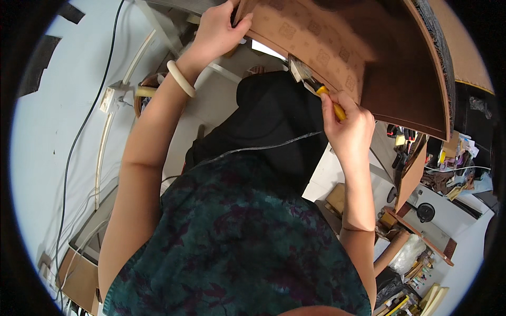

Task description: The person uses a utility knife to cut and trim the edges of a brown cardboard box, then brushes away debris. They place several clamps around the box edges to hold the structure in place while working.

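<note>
My left hand [220,29] is closed on the upper left edge of a large brown box-like piece [308,31]. Its inner lining carries a stamped pattern, and a dark brown panel [403,89] forms its right side. In my right hand [350,121] is a tool with a yellow-and-black handle [322,90], pinched between thumb and fingers. The tool's pale, flat end reaches the near edge of the brown piece, beside a light strip [295,71]. Whether that end is bristle or blade I cannot make out.
Below the piece is my lap in black cloth [263,110]. A basket [153,92] stands at left, near a wall [68,105] with a hanging black cable [84,121]. Cluttered tools and scraps [453,168] lie at right, with rolls and a plastic bag [408,253] lower down.
</note>
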{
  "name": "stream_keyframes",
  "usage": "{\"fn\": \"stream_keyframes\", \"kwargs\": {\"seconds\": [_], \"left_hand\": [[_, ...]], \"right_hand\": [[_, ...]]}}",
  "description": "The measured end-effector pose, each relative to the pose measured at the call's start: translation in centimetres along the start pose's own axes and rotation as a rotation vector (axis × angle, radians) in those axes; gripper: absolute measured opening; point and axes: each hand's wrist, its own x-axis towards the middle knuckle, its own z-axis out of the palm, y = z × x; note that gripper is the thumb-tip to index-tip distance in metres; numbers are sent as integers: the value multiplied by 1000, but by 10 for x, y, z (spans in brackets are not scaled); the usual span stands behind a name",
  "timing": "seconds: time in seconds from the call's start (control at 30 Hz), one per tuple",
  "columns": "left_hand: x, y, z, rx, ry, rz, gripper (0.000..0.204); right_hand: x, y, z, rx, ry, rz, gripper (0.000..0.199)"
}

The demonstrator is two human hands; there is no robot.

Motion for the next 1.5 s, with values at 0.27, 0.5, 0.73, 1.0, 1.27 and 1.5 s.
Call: {"fn": "stream_keyframes", "kwargs": {"seconds": [0.27, 0.5, 0.73, 1.0, 1.27, 1.5], "left_hand": [[1, 9, -7, 18, -57, -89, 53], [2, -3, -3, 60, 20, 81, 55], [6, -4, 0, 59, 14, 74, 53], [1, -24, 4, 97, -9, 37, 37], [-5, -18, -6, -177, -61, 150, 54], [-124, 81, -57, -427, -133, -503, 41]], "right_hand": [[5, 1, -5, 30, -38, 19, 13], [18, -21, 8, -20, -27, -49, 15], [9, -13, 1, -15, -25, 0, 14], [-2, 10, -14, 5, -27, 29, 14], [32, -36, 21, 14, 29, -164, 19], [-42, -90, 59, 576, 160, 100, 15]]}}
